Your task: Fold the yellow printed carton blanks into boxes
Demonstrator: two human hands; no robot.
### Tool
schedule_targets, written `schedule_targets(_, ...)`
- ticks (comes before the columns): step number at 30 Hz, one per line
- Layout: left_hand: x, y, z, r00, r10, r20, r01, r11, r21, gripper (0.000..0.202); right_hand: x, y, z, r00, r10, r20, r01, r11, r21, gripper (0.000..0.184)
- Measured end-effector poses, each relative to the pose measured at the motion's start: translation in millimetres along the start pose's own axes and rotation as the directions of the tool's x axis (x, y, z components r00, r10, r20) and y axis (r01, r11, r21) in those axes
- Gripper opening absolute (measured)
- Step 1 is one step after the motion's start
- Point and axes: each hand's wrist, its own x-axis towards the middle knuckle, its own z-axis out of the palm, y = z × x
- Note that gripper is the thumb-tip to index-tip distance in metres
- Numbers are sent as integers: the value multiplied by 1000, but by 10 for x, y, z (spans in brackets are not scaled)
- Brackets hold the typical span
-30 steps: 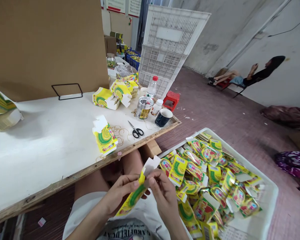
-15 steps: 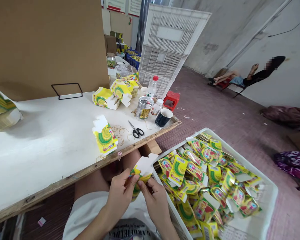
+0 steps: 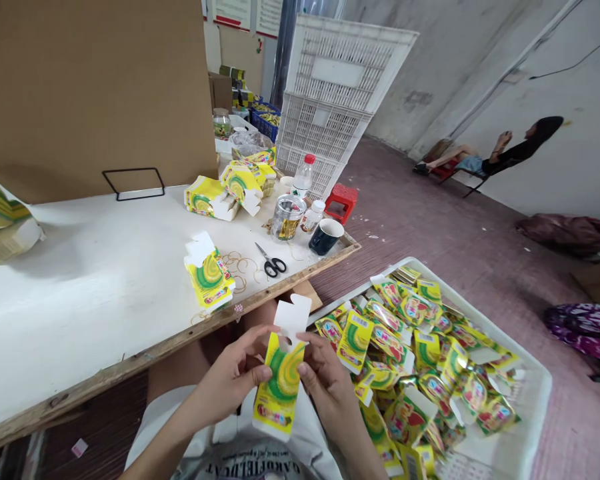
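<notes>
White and wood-edged, a table (image 3: 105, 280) spans the left of the frame, with black-handled scissors (image 3: 271, 261) and thin tan loops (image 3: 239, 264) near its front edge at centre. Pale crates (image 3: 325, 110) stand stacked at upper centre; a person (image 3: 500, 155) sits at upper right. At lower centre, a yellow carton (image 3: 279, 383) shows its printed front, its white flap (image 3: 294, 313) raised at the top. The left hand (image 3: 241, 367) pinches its left edge, the right hand (image 3: 326, 373) its right. At lower right, a white tray (image 3: 539, 407) holds many similar packets (image 3: 356, 339).
</notes>
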Motion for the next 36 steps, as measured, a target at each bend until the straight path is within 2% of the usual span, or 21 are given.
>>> schedule_targets(2, -5, -1, 1, 996, -48, 78, 57, 992, -111, 46, 12, -38, -56, 1000, -7, 16, 8, 997, -77, 23)
schedule_targets(5, -9, -40, 46, 986, -71, 148, 101, 973, -210, 42, 36, -56, -97, 998, -68, 15, 70, 979, -191, 32)
schedule_targets(7, -12, -64, 79, 992, -68, 104, 90, 970, -224, 48, 53, -53, -96, 993, -119, -26, 111, 972, -209, 28)
schedule_targets(10, -8, -70, 100, 997, -66, 44, 74, 978, -196, 76, 75, -50, -85, 974, -187, -129, 155, 962, -225, 18)
schedule_targets(11, -3, -66, 100, 997, -55, 48, 63, 983, -174, 80, 81, -52, -85, 966, -211, -147, 173, 956, -238, 18)
schedule_targets(13, 9, -55, 95, 998, -16, 58, 22, 994, -106, 68, 88, -58, -101, 955, -265, -131, 223, 937, -267, 19)
schedule_targets(16, 26, -51, 99, 999, 43, -19, -42, 998, 42, 42, 85, -79, -142, 945, -310, -101, 266, 913, -309, 26)
schedule_targets(18, 32, -60, 114, 996, 56, -76, -46, 991, 130, 37, 76, -97, -156, 957, -278, -85, 239, 918, -316, 33)
schedule_targets(21, 30, -76, 139, 993, 59, -104, -39, 982, 184, 39, 68, -105, -127, 998, -65, -16, 59, 962, -268, 35)
schedule_targets(24, 20, -87, 141, 995, 66, -74, -50, 979, 198, 44, 79, -60, -65, 996, 87, 6, -83, 967, -240, 34)
schedule_targets(27, 10, -84, 125, 997, 61, -38, -53, 981, 188, 48, 99, 11, -15, 996, 70, -51, -83, 938, -337, 25)
schedule_targets(30, 7, -63, 122, 999, 50, -21, -46, 989, 141, 50, 112, 55, 30, 995, 16, -94, -56, 896, -440, 26)
schedule_targets(36, 37, -60, 158, 997, 50, -65, -43, 994, 100, 47, 133, 56, 98, 990, -2, -142, -71, 862, -502, 29)
